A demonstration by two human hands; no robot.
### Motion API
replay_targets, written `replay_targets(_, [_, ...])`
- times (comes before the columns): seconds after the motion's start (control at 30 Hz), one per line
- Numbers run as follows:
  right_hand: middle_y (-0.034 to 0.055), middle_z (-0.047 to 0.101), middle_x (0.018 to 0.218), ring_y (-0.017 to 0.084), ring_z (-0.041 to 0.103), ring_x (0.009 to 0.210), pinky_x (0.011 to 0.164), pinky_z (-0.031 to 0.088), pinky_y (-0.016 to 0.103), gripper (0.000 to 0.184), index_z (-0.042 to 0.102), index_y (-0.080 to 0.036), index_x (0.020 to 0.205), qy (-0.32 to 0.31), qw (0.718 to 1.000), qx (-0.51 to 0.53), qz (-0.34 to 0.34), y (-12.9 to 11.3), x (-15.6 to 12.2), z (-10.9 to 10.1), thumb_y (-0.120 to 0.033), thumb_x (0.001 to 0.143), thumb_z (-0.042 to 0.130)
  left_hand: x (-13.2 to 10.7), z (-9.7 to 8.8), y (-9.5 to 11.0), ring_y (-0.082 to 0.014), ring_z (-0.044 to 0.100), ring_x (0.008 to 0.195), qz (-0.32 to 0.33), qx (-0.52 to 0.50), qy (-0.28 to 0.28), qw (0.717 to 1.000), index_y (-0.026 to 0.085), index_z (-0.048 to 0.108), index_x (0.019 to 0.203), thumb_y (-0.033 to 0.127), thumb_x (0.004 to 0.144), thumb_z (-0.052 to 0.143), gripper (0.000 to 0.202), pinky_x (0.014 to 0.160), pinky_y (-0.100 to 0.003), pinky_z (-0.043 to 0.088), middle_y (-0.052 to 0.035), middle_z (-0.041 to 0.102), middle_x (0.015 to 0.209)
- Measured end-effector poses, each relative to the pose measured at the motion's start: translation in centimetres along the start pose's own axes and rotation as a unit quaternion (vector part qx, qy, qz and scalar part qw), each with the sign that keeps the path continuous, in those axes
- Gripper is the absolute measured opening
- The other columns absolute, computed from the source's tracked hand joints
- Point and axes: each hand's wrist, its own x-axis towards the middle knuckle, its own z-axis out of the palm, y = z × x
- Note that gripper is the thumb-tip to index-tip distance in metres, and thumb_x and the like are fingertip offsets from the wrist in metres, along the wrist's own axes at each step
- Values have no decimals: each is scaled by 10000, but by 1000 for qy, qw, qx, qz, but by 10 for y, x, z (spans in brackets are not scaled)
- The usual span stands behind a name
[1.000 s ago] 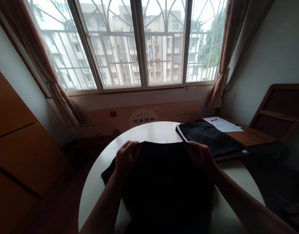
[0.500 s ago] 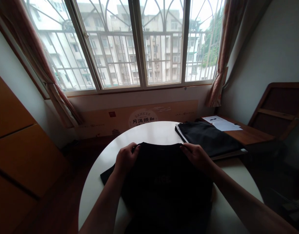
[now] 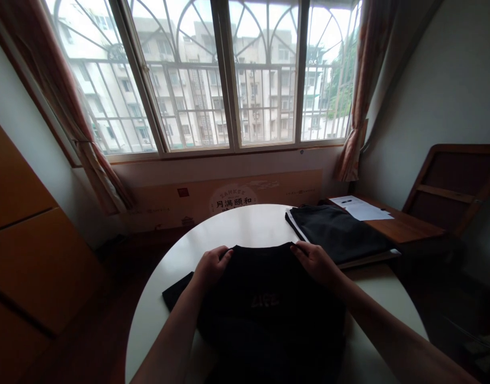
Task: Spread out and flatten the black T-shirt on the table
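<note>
A black T-shirt (image 3: 264,298) with faint lettering lies spread on the round white table (image 3: 245,226) in front of me. My left hand (image 3: 210,266) grips the shirt's far edge near the left shoulder, fingers curled over the cloth. My right hand (image 3: 314,261) holds the same edge near the right shoulder, fingers pinched on it. A sleeve sticks out to the left of my left wrist.
A folded dark garment (image 3: 336,232) lies at the table's far right. Beyond it a wooden desk (image 3: 404,229) carries white papers (image 3: 360,208). A printed cardboard panel (image 3: 229,197) leans under the window. Orange cabinets (image 3: 24,240) stand left, a wooden frame (image 3: 452,186) right.
Both hands have slid a little toward each other along the shirt's far edge and drawn it slightly toward me. The lettering on the shirt now shows more clearly.
</note>
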Motion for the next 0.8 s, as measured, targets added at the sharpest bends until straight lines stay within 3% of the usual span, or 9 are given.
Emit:
replay_targets(0.2, [-12, 604, 661, 158, 545, 610, 609, 392, 264, 393, 597, -195, 767, -35, 999, -29, 15, -1, 1, 0, -473, 992, 436, -2, 0, 3, -224, 647, 732, 14, 3, -12, 1000, 206, 666, 779, 459, 933, 467, 356, 682, -311, 456, -39, 708, 755])
replay_targets(0.33, [13, 697, 779, 176, 606, 705, 673, 414, 262, 218, 661, -196, 857, -68, 996, -55, 26, -4, 0, -1, -326, 923, 499, -1, 1, -3, -238, 665, 795, 6, -11, -35, 999, 206, 699, 811, 444, 906, 492, 329, 720, -321, 483, -47, 738, 814])
replay_targets(0.43, [23, 726, 839, 184, 631, 762, 711, 413, 262, 201, 683, -200, 924, -86, 991, -88, 44, -9, -2, 2, -237, 873, 493, 0, 4, -11, -255, 676, 866, -6, -10, -51, 999, 206, 712, 827, 420, 874, 515, 294, 757, -325, 492, -51, 744, 840])
replay_targets(0.6, [67, 757, 944, 215, 671, 877, 739, 395, 276, 252, 702, -197, 1009, -98, 979, -158, 80, -13, -6, 19, -256, 883, 491, 0, 15, -20, -244, 683, 881, -15, 19, -69, 997, 196, 714, 864, 354, 891, 504, 264, 769, -313, 480, -65, 751, 892])
replay_targets(0.8, [79, 774, 1027, 234, 695, 927, 704, 373, 287, 270, 709, -224, 1049, -145, 960, -215, 109, -14, -14, 42, -284, 908, 486, -4, 32, -18, -256, 696, 887, -54, 150, -50, 986, 217, 717, 982, 330, 965, 466, 275, 738, -323, 456, -85, 761, 939])
